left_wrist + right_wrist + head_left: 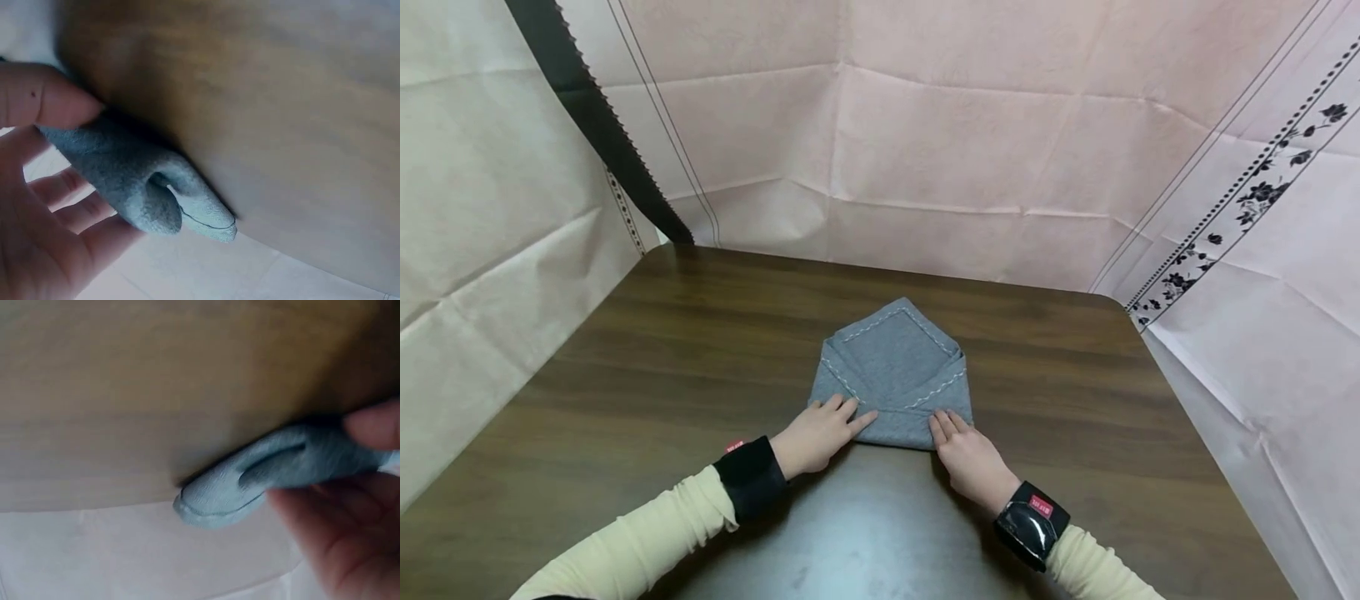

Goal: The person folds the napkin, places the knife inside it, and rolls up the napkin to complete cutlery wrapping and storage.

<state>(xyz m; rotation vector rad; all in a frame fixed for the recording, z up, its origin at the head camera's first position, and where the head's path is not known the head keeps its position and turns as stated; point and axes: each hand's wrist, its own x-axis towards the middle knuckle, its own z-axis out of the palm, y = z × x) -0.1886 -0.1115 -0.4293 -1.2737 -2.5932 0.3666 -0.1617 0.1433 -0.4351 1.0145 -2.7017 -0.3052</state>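
A grey cloth (pixel 898 354) with pale stitched seams lies folded on the brown table, its far end pointed like an envelope flap. My left hand (pixel 822 429) holds its near left part, the thumb along the near edge and the fingers on top. In the left wrist view the folded layers of the cloth (pixel 134 178) sit between thumb and fingers. At the near right corner, my right hand (pixel 973 462) pinches the cloth (pixel 275 465), with fingertips on top and the thumb at the near edge. The right thumb is hidden in the head view.
The wood-grain table (pixel 715 333) has rounded far corners. Pale pink and white sheeting (pixel 925 158) with fold creases hangs behind it, with a black strip (pixel 595 117) at left and a floral band (pixel 1255 196) at right. Both wrists wear black bands (pixel 1033 523).
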